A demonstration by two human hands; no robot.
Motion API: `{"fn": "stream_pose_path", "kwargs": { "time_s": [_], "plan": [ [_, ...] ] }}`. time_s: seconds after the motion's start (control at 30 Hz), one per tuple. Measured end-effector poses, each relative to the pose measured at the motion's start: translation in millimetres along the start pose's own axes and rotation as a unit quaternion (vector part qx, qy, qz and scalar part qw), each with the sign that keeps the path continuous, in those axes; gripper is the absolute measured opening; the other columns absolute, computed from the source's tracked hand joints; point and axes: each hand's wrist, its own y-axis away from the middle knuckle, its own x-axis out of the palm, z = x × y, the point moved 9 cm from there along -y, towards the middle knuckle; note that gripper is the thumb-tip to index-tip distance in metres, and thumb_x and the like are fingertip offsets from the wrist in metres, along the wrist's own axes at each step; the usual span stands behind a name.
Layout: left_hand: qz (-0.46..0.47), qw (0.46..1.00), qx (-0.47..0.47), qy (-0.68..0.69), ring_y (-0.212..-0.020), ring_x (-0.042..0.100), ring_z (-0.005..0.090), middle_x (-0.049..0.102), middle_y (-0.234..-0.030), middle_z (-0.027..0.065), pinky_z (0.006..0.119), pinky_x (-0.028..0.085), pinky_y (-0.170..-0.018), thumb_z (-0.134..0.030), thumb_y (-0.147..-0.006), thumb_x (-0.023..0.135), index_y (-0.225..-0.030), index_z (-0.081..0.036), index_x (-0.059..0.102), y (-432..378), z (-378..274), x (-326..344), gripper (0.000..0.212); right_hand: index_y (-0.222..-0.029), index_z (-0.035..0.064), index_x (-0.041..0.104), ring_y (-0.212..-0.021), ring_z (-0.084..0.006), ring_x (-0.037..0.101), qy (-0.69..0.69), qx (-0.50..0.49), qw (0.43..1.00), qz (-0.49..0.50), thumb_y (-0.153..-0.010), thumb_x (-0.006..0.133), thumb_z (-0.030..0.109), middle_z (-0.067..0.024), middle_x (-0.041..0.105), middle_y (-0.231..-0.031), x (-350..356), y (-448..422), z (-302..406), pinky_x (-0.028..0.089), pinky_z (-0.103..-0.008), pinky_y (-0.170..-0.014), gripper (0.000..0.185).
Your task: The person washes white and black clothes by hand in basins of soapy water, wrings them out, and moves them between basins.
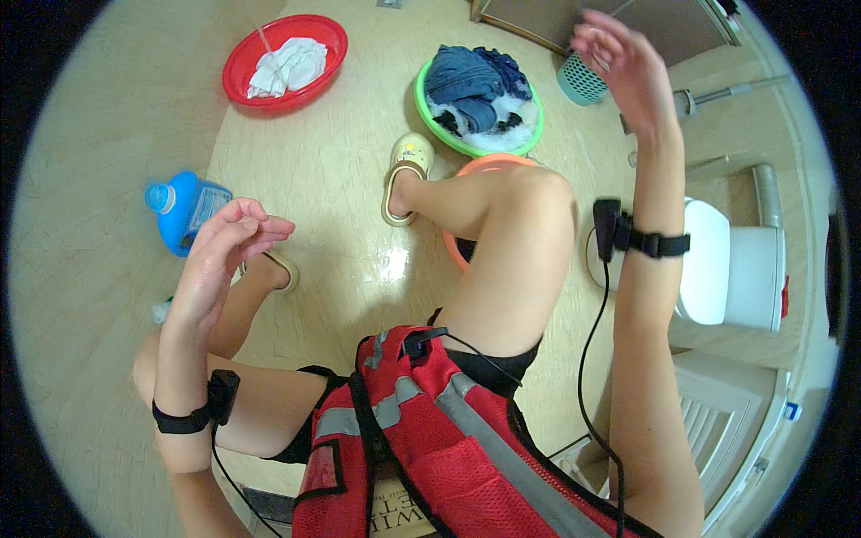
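My left hand (pixel 232 242) is raised beside a blue plastic jug of liquid (pixel 180 222) with a blue cap and a label. Its fingers are loosely bent, with nothing in them. Far to the right, my right hand (pixel 619 70) is lifted near a teal perforated basket (pixel 582 81). Motion blurs its fingers slightly; they look half curled around nothing. A green basin (pixel 424 114) holds blue denim, dark cloth and white suds. White cloth (pixel 289 67) lies in a red basin (pixel 235 87), where a thin clear streak looks like falling water.
An orange basin (pixel 494 161) is partly hidden behind my bent leg. A white toilet (pixel 703 262) stands at the right, with a white louvred panel (pixel 713 417) below it. Cables (pixel 592 376) run from black wrist straps along my arms. A dark-fronted cabinet (pixel 531 23) is at the top.
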Motion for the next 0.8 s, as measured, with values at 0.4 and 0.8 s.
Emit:
{"fn": "stream_pose_path", "kwargs": {
  "time_s": [0.4, 0.8],
  "plan": [
    [-0.048, 0.995, 0.000, -0.087, -0.091, 0.057, 0.0125, 0.063, -0.092, 0.0063, 0.027, 0.040, -0.087, -0.023, -0.088, 0.048, -0.090, -0.011, 0.049, 48, -28, -12, 0.012, -0.095, -0.0039, 0.060, -0.075, -0.0265, 0.061, 0.187, 0.502, 0.758, -0.373, -0.069, 0.067, 0.029, -0.0134, 0.064, -0.081, -162, 368, -380, 0.047, -0.0409, -0.066, 0.043],
    [-0.107, 0.992, -0.009, -0.067, -0.086, 0.058, 0.0134, 0.062, -0.090, 0.0057, 0.027, 0.044, -0.082, -0.027, -0.087, 0.051, -0.090, -0.010, 0.049, 71, -20, -36, 0.017, -0.104, 0.0072, 0.046, -0.067, -0.0205, 0.062, 0.095, 0.470, 0.849, -0.222, -0.073, 0.056, 0.000, -0.0113, 0.059, -0.085, -104, 363, -427, 0.052, -0.0344, -0.047, 0.034]
  ]
}}
